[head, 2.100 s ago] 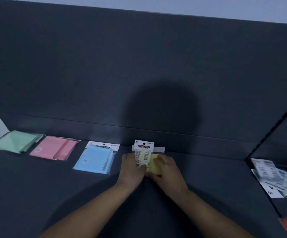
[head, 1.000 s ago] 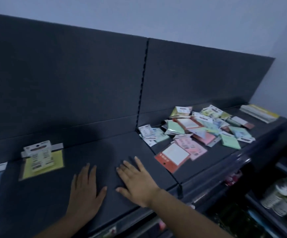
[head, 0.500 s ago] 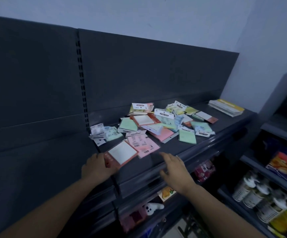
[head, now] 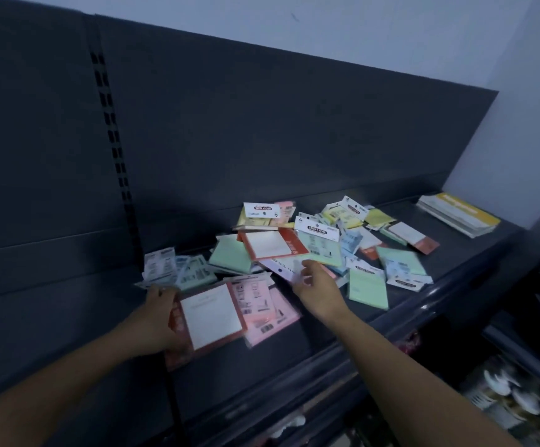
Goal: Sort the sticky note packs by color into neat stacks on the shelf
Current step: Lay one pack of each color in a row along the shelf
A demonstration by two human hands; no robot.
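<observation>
A jumbled pile of sticky note packs [head: 314,250] in green, pink, yellow, blue and orange-red covers the dark shelf [head: 352,321]. My left hand [head: 155,317] grips the left edge of an orange-red pack with a white front [head: 210,316], which lies partly over a pink pack [head: 265,304]. My right hand [head: 317,288] reaches into the pile, its fingers on a white-and-lilac pack [head: 283,267]. Whether they pinch it is unclear. A green pack [head: 368,289] lies just right of that hand.
A stack of yellow-and-white booklets [head: 459,214] sits at the shelf's far right end. The slotted upright [head: 113,150] divides the dark back panel. Lower shelves at right hold bottles [head: 514,398] and other goods. The shelf to the left of the pile is bare.
The view swung right from the sorted packs to the pile. My left hand has taken hold of the orange-red pack. My right hand moved up from the shelf's front edge into the pile.
</observation>
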